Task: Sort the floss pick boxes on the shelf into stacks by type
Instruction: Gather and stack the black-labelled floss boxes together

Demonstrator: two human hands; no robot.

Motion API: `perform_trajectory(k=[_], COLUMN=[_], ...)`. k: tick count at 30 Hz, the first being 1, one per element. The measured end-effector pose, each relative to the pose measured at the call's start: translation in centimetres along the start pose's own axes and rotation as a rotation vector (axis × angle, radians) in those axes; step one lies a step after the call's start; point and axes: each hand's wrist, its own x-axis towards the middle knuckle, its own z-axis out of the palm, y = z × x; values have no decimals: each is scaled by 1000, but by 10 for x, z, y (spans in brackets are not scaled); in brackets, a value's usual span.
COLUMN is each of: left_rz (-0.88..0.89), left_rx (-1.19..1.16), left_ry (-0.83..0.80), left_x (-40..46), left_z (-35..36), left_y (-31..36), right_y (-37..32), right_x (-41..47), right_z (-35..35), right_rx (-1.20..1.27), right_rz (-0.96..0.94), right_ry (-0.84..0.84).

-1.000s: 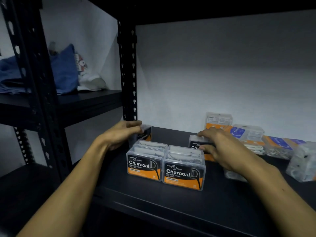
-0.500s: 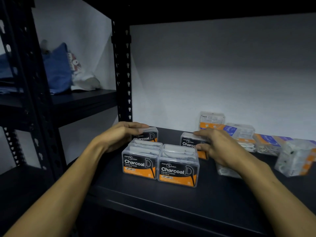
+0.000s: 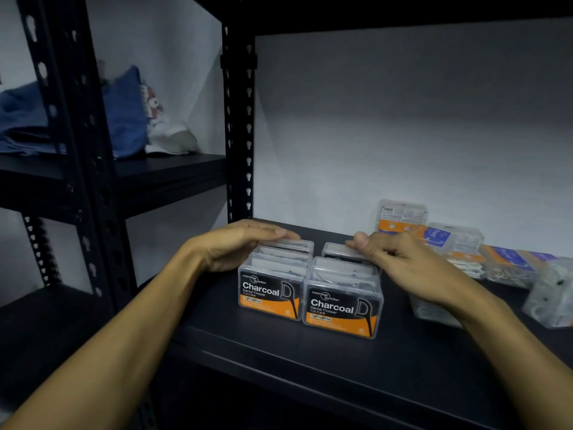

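Two clear plastic boxes labelled "Charcoal Dental Flosser" under a "mannings guardian" mark stand side by side near the front of a black shelf (image 3: 310, 361), the left front box (image 3: 269, 293) touching the right front box (image 3: 341, 311). Each is a rounded rectangular case with a black-and-orange label facing the camera and its long axis running left to right. Directly behind them sit two more of the same kind, labels mostly hidden: the left rear box (image 3: 290, 245) and the right rear box (image 3: 339, 254).

The left hand (image 3: 235, 246) lies over the left rear box, its fingers (image 3: 279, 233) stretched almost flat along the lid, thumb out of sight behind the front box. The right hand (image 3: 406, 262) holds the right rear box, thumb (image 3: 359, 240) pressed at the top edge and the other fingers curled against its far side.

Beyond the right hand's fingers, toward the white wall (image 3: 403, 135), an orange-labelled box (image 3: 401, 215) stands upright with fine print too small to read. Just right of it, boxes with blue and orange labels (image 3: 459, 240) lie tilted in a loose row. A clear box (image 3: 548, 293) of white picks stands at the far right edge.

Left of the left hand rises a perforated black upright (image 3: 237, 135); past it, blue cloth (image 3: 124, 113) rests on a neighbouring shelf.
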Motion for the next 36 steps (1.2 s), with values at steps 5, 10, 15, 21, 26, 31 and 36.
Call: perform_trajectory(k=[5, 10, 15, 21, 26, 31, 36], left_rz=[13, 57, 102, 174, 118, 60, 73], left_rx=[36, 113, 196, 522, 841, 982, 959], left_ry=[-7, -22, 30, 381, 368, 439, 535], left_x=[-1, -1, -4, -17, -24, -25, -25], left_z=[0, -1, 4, 4, 28, 55, 50], left_y=[-1, -1, 1, 10, 20, 4, -2], right_y=[-14, -21, -22, -24, -29, -33, -38], right_x=[-5, -8, -8, -7, -9, -10, -12], right_z=[-2, -10, -18, -12, -13, -6, -1], right_rx=[130, 45, -32, -15, -18, -103, -117], right_rz=[21, 18, 133, 129, 127, 122, 115], right_ry=[-71, -170, -366, -390, -394, -351, -309])
